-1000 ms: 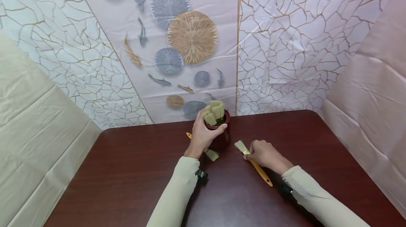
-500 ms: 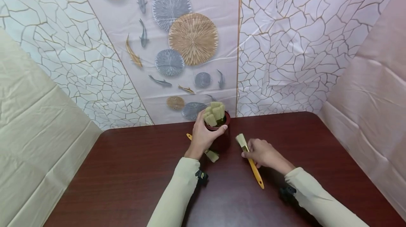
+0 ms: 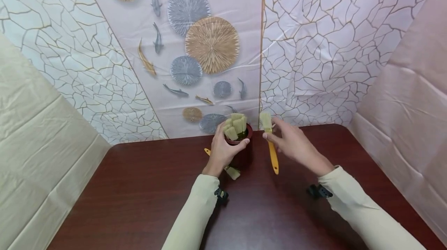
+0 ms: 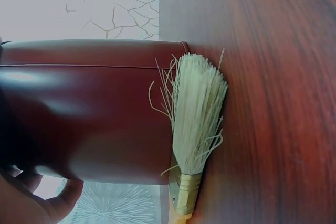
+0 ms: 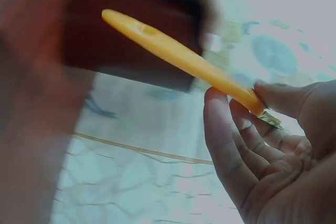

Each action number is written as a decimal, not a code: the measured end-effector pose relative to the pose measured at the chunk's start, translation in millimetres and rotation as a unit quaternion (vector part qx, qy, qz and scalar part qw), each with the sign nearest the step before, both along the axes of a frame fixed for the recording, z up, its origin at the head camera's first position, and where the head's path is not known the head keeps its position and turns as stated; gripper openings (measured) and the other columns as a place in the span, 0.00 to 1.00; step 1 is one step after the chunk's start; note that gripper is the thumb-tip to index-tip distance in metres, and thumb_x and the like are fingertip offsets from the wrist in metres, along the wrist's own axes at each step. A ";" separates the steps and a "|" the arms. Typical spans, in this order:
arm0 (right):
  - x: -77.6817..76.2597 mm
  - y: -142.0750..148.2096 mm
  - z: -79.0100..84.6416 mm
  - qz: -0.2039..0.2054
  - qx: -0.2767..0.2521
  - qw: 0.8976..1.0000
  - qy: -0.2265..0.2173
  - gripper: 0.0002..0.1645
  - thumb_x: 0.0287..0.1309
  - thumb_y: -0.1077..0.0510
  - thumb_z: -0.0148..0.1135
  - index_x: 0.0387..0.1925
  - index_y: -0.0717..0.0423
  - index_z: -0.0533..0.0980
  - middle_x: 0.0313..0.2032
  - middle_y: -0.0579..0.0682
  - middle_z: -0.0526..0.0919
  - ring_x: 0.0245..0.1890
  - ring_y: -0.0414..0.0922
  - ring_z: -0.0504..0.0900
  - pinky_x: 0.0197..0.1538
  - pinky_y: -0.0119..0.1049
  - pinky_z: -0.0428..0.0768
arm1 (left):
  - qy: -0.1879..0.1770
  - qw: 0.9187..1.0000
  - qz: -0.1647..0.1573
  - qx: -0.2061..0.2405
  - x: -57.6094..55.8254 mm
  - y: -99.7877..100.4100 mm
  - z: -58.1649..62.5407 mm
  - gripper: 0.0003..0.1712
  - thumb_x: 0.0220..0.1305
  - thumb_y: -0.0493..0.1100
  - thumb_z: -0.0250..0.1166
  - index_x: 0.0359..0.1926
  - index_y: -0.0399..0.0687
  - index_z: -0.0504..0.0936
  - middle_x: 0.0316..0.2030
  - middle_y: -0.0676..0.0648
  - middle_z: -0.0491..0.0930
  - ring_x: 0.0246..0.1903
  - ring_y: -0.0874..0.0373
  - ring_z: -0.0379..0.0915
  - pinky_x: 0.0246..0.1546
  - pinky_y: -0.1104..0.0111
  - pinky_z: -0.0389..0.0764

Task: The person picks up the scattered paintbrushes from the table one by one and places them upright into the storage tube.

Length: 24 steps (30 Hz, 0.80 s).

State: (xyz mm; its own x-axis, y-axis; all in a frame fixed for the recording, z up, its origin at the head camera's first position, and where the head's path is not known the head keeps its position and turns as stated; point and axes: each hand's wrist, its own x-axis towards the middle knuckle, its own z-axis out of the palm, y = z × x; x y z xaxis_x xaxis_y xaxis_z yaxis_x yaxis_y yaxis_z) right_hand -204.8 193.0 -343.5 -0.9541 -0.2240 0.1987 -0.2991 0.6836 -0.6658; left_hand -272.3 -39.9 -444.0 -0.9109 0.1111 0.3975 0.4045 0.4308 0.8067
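My left hand [image 3: 223, 150] grips the side of a dark red round cup [image 4: 94, 108] near the table's back edge. Several paintbrushes [image 3: 239, 124] stand in the cup with their pale bristles up. In my right hand [image 3: 295, 143] a paintbrush with a yellow handle [image 3: 273, 157] is pinched near its metal band, bristles up, handle hanging down, raised above the table to the right of the cup. Another paintbrush [image 4: 197, 114] lies on the table beside the cup's base, partly hidden under my left hand in the head view.
The dark red-brown table [image 3: 146, 199] ends at a patterned cloth backdrop [image 3: 216, 44]. Beige cloth walls [image 3: 401, 125] stand at both sides. A dark wrist camera [image 3: 220, 195] sits at my left cuff, and another hangs under the right one.
My right hand has lifted the paintbrush from the table and moved it up and away from me, turning it more upright. The left hand has stayed on the cup.
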 end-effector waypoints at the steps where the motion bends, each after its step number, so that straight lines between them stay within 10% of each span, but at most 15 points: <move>1: -0.9 -1.6 6.9 -0.002 0.001 1.000 0.009 0.10 0.76 0.56 0.63 0.50 0.56 0.73 0.40 0.56 0.87 0.23 0.44 0.82 0.27 0.40 0.81 | -0.001 1.000 0.000 0.000 0.1 -0.4 0.0 0.55 0.55 0.69 0.77 0.79 0.62 0.65 0.73 0.54 0.68 0.66 0.51 0.73 0.64 0.48 0.76; 8: -13.6 -15.5 46.6 0.005 -0.033 0.996 0.082 0.14 0.81 0.52 0.56 0.52 0.60 0.76 0.43 0.61 0.85 0.39 0.54 0.87 0.34 0.41 0.87 | -0.008 1.000 0.005 -0.006 -1.0 -1.6 -0.5 0.55 0.55 0.69 0.77 0.79 0.62 0.65 0.74 0.55 0.67 0.67 0.51 0.72 0.65 0.48 0.75; 12: -23.0 -24.2 57.1 0.019 -0.058 0.989 0.134 0.13 0.78 0.54 0.61 0.52 0.59 0.79 0.42 0.59 0.86 0.32 0.51 0.86 0.30 0.40 0.85 | -0.006 1.000 0.006 -0.006 -1.7 -1.5 -0.8 0.53 0.56 0.67 0.78 0.78 0.63 0.66 0.73 0.55 0.68 0.65 0.52 0.73 0.65 0.49 0.76; 24: -48.7 -40.7 42.5 0.072 -0.083 0.982 0.155 0.16 0.69 0.59 0.70 0.55 0.59 0.82 0.41 0.57 0.89 0.34 0.51 0.87 0.29 0.37 0.84 | -0.015 1.000 -0.004 0.001 -1.2 -0.4 -1.1 0.55 0.54 0.70 0.77 0.79 0.63 0.65 0.73 0.55 0.68 0.63 0.53 0.74 0.64 0.49 0.76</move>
State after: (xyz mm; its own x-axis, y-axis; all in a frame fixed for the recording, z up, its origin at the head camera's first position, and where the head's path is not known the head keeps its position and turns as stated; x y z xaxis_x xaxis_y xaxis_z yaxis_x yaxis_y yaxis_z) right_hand -253.6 152.2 -301.0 -0.8025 -0.2930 0.5197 -0.5911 0.5090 -0.6258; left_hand -273.5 -40.4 -445.1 -0.9212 0.1173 0.3711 0.3843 0.4253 0.8194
